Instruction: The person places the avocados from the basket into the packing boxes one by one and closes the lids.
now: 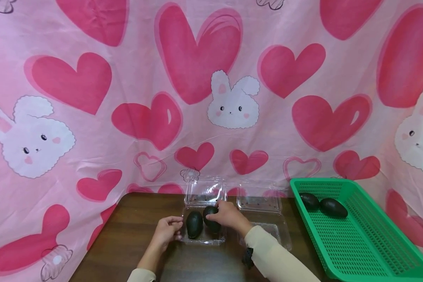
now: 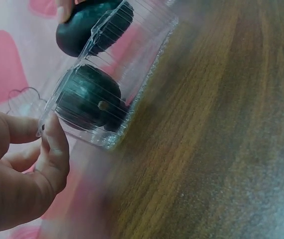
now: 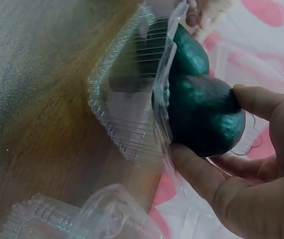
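A clear plastic clamshell box [image 1: 206, 241] stands on the table with its lid [image 1: 205, 192] raised at the back. One dark avocado [image 1: 194, 225] lies in its left half. My left hand [image 1: 167, 232] pinches the box's left rim between thumb and fingers, as the left wrist view shows. With thumb and fingers around it, my right hand [image 1: 229, 215] holds a second avocado [image 3: 206, 117] at the right half of the box, beside the first one. Whether this avocado touches the box floor I cannot tell.
Right of this box is another clear clamshell box [image 1: 283, 231], its lid up. A green plastic basket [image 1: 313, 239] stands at the right with two avocados [image 1: 333, 208] in its far end. Behind the brown table [image 1: 127, 231] hangs a pink cloth with hearts and rabbits.
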Available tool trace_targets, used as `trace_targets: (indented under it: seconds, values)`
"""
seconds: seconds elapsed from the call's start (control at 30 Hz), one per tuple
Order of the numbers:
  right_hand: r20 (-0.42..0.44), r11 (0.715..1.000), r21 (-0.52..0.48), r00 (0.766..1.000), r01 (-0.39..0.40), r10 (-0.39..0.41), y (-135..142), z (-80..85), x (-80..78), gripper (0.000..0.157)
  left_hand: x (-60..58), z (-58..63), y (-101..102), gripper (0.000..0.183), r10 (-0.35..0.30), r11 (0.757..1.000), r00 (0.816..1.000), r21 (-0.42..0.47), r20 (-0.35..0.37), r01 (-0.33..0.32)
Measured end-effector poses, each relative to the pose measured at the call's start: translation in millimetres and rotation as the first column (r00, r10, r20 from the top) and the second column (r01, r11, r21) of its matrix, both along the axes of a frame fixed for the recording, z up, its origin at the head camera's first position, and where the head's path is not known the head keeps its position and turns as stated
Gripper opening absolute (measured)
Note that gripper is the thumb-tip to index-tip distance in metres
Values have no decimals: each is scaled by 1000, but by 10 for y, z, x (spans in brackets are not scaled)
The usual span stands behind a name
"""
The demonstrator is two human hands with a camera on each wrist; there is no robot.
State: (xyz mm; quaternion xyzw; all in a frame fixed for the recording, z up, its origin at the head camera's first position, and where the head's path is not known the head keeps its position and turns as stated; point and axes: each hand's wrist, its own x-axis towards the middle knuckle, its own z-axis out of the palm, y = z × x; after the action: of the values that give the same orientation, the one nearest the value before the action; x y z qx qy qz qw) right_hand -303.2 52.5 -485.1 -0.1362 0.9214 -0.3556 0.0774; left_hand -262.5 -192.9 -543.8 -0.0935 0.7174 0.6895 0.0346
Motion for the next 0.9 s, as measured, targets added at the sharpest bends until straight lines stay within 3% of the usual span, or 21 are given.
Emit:
trace_targets:
  seconds: [0.23, 0.5, 0.9]
  values:
    - [-101, 995, 104, 995, -6, 17, -131, -64, 15, 39, -11, -14, 9, 20, 16, 1000, 1000, -11, 7, -16]
    - [-199, 970, 240, 980, 37, 12, -242, -110, 44, 56, -29, -13, 0, 21, 20, 1000, 1000, -25, 2, -20]
    - [-266, 953, 297, 964, 64, 18, -319, -232, 60, 48, -41, -32, 5, 20, 13, 1000, 1000, -25, -4, -13]
